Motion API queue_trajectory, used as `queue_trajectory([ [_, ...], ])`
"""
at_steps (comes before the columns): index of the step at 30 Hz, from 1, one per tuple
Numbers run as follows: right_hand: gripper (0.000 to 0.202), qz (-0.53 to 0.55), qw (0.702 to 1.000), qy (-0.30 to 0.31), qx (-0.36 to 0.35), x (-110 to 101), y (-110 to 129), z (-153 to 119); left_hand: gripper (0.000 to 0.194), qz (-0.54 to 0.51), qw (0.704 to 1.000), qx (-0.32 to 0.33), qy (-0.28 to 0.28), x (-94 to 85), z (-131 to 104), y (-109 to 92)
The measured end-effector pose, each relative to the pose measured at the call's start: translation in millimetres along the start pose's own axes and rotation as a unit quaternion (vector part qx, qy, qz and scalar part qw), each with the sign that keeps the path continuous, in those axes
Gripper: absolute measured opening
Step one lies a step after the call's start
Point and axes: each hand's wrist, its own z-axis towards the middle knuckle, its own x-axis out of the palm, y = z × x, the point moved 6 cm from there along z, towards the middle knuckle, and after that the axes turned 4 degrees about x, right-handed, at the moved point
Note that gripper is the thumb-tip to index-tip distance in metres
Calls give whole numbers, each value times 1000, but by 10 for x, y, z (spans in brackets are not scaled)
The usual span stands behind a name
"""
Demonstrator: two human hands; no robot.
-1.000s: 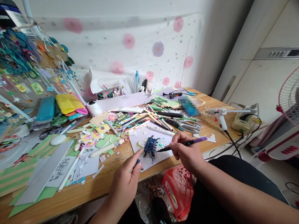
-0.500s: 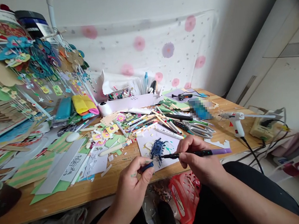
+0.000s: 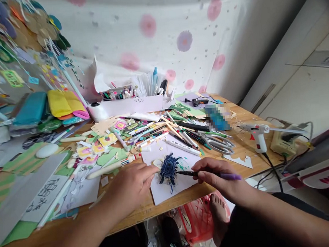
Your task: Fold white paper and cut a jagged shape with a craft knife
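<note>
Flowered cloth (image 3: 184, 41) covers the far wall, perhaps to protect it, above a wooden table (image 3: 141, 210) crowded with pens and paper scraps. At the near middle lies a white sheet (image 3: 159, 195), probably keeping the wood clean under the dark blue piece (image 3: 169, 168). The right hand (image 3: 227, 183) grasps a pen (image 3: 229, 176) between thumb and fingers, its tip at the right edge of this piece, a grip that seems suited to fine control. The left hand (image 3: 132, 182) is bent, fingertips at the left edge, maybe for steadying; whether it grasps something, I cannot tell. To the right, a glue gun (image 3: 260, 138) stands well apart from both hands.
</note>
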Motion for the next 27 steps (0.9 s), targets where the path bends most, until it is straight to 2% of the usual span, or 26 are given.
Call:
queue_trajectory([
  [4, 11, -55, 998, 29, -31, 3, 18, 146, 25, 12, 998, 24, 53, 62, 148, 128],
  [8, 7, -72, 993, 73, -58, 46, 51, 211, 31, 62, 992, 43, 98, 190, 146, 229],
  [11, 4, -78, 987, 109, -94, 93, 137, 228, 33, 84, 991, 50, 95, 237, 114, 273],
  [16, 20, -121, 963, 178, -162, 213, 230, 243, 32, 120, 986, 75, 91, 228, 109, 288],
  [27, 25, -184, 949, 169, -192, 300, 230, 272, 33, 112, 984, 85, 112, 203, 101, 268],
])
